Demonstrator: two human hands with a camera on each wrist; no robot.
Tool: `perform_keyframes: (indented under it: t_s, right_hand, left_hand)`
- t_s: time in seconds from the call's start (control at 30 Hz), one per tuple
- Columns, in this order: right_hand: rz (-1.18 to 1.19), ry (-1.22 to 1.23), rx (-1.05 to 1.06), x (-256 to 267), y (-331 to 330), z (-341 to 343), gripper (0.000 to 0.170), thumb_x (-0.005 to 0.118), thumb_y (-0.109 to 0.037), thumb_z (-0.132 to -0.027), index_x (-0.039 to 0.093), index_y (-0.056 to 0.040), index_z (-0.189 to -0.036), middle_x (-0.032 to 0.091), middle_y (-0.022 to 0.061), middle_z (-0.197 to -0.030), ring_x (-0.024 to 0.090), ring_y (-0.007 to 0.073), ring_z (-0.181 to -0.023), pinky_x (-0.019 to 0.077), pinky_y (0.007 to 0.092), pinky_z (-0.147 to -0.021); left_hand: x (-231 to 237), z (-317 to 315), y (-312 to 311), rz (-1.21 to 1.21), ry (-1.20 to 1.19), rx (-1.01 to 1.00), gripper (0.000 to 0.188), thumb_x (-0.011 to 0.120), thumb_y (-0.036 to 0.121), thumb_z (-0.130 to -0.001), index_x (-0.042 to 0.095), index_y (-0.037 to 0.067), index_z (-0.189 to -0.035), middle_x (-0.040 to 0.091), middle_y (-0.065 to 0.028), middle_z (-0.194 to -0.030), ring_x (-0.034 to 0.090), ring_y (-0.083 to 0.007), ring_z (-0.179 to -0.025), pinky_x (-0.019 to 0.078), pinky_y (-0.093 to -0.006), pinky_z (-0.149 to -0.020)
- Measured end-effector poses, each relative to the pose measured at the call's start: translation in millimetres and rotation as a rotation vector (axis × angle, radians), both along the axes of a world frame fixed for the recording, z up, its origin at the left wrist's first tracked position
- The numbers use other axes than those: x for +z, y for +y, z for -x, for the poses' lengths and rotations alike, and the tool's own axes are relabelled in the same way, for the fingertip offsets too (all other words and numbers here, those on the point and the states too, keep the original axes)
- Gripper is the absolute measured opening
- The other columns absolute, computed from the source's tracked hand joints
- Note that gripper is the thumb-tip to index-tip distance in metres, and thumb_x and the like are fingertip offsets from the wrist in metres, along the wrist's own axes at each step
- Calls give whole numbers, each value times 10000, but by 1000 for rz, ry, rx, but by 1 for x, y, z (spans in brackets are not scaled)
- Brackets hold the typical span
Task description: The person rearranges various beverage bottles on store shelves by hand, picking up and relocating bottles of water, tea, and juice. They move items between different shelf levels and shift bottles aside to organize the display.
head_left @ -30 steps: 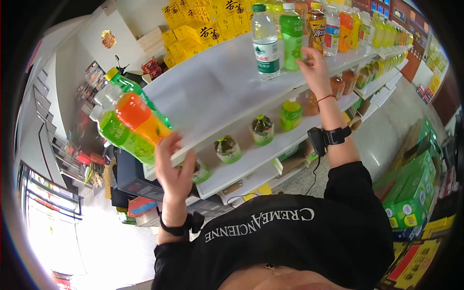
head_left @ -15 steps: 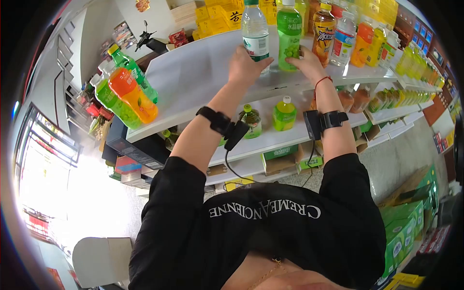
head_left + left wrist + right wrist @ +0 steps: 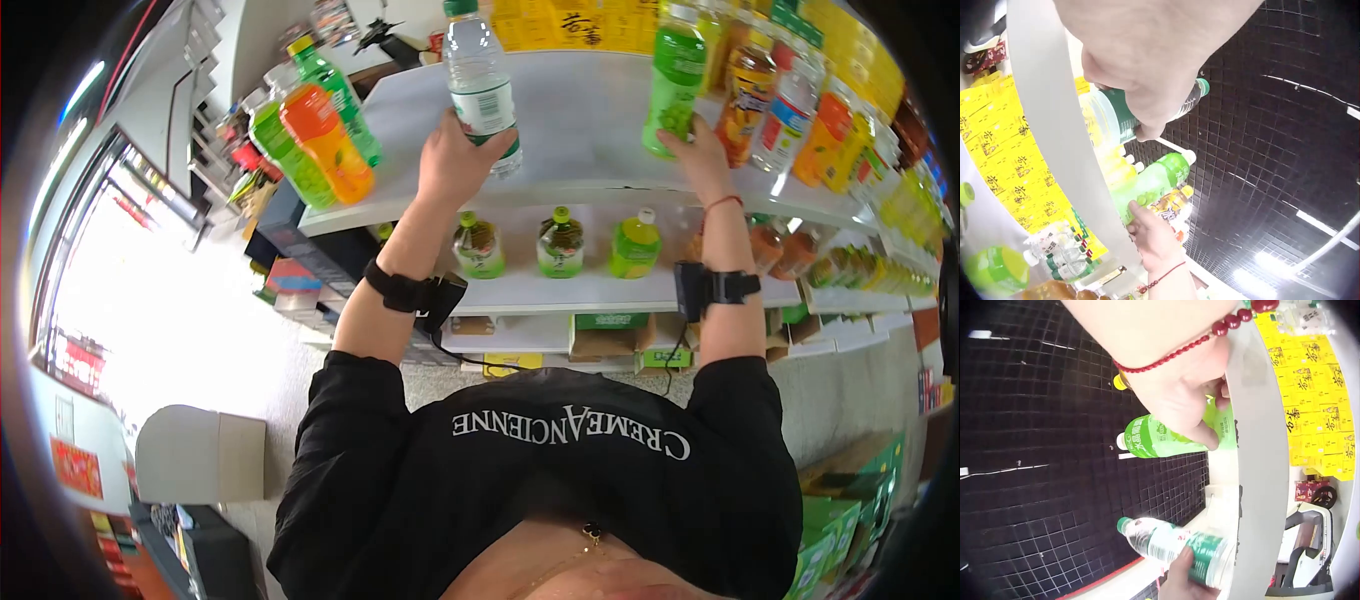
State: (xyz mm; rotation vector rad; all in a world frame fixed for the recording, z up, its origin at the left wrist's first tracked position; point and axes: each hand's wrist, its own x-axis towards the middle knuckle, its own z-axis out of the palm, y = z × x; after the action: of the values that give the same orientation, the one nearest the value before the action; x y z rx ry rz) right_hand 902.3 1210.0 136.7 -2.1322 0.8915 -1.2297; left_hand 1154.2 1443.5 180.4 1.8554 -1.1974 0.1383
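My left hand (image 3: 455,165) grips a clear water bottle (image 3: 478,75) with a green cap, low around its green-and-white label. The bottle is upright over the front part of the white top shelf. To the right, my right hand (image 3: 702,160) holds a green grape-drink bottle (image 3: 677,75) with a white cap near its base. In the right wrist view, thumb and fingers lie around the lower part of this green bottle (image 3: 1147,436), while the water bottle (image 3: 1166,542) appears below it in the left hand.
An orange drink bottle (image 3: 325,140) and two green bottles stand at the shelf's left end. Iced tea (image 3: 745,95) and several other drinks line the right side. Yellow boxes (image 3: 575,25) are stacked behind. The lower shelf holds green-capped bottles (image 3: 560,240).
My left hand has left the orange bottle, taken hold of the water bottle and shifted it left, widening the gap to the green bottle. My right hand has stayed at the green bottle.
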Motion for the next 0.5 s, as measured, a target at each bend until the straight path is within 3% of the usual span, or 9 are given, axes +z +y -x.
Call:
perform_keyframes:
  t_s: [0.27,0.5]
  right_hand:
    - [-8,22,-46,5,12,-2,542,681,-361,-809,545,-26,-1213,643,157,-1127,599,294,-1080,442,364,-914]
    - [-40,55,-58,10,20,-1,554,678,-372,-822,531,-35,-1238,636,148,-1146,594,285,-1092,440,357,-918]
  left_hand:
    - [-7,-55,58,64,-48,264,682,741,443,-715,499,-53,-1116,647,-209,-1019,631,-351,-961,483,-416,-855]
    - [-15,-51,62,137,-167,358,806,752,437,-715,389,-56,-1238,607,-242,-1056,600,-396,-987,468,-451,-856]
